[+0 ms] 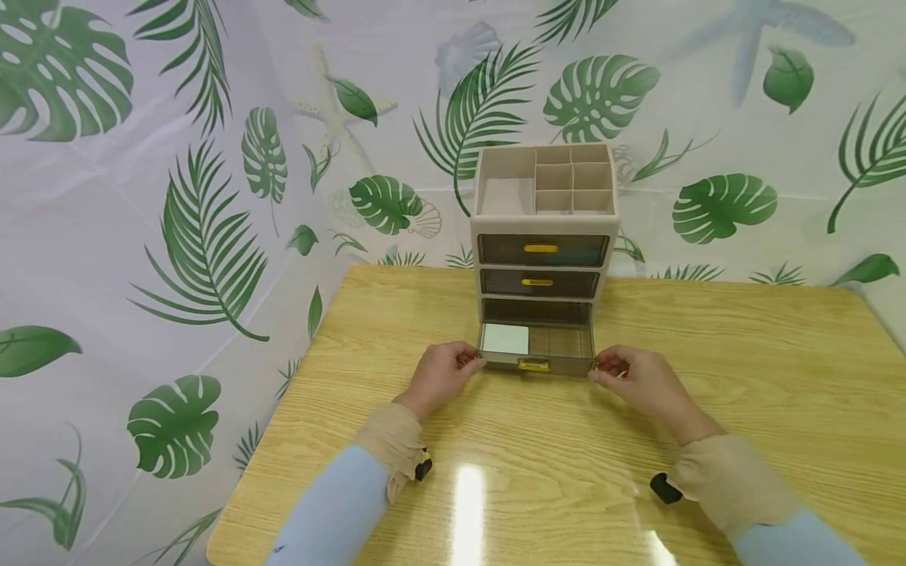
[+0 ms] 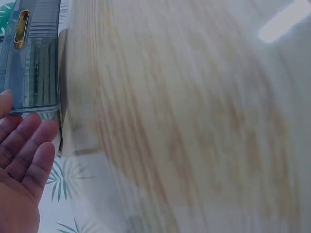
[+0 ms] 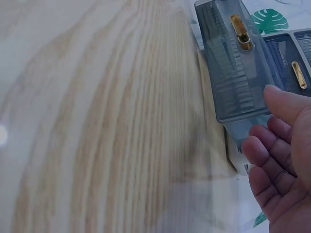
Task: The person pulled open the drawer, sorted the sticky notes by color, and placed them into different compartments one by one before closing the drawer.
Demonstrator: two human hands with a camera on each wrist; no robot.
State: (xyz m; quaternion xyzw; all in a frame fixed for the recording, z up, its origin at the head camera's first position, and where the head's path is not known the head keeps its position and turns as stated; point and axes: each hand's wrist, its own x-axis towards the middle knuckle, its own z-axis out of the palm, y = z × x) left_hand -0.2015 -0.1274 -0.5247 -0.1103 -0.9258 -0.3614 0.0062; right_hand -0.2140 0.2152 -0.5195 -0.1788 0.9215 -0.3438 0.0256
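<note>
A beige desktop drawer cabinet (image 1: 474, 259) stands on the wooden table. Its lowest drawer (image 1: 566, 366), see-through grey with a yellow handle, is pulled out. A pale, flat rectangular thing (image 1: 506, 339) lies in the left part of that drawer. My left hand (image 1: 440, 376) pinches the drawer's front left corner, thumb toward the front and fingers along the side. At the front right corner, my right hand (image 1: 646, 382) holds the drawer likewise between thumb and fingers. In the right wrist view, the thumb is by the edge of the drawer front (image 3: 228, 73).
Two upper drawers (image 1: 566, 250) of the cabinet are closed. Its top has a tray of several compartments (image 1: 506, 196). Behind and to the left hangs a leaf-patterned cloth (image 1: 396, 94). The wooden table (image 1: 538, 464) spreads around the cabinet and shines with reflected light.
</note>
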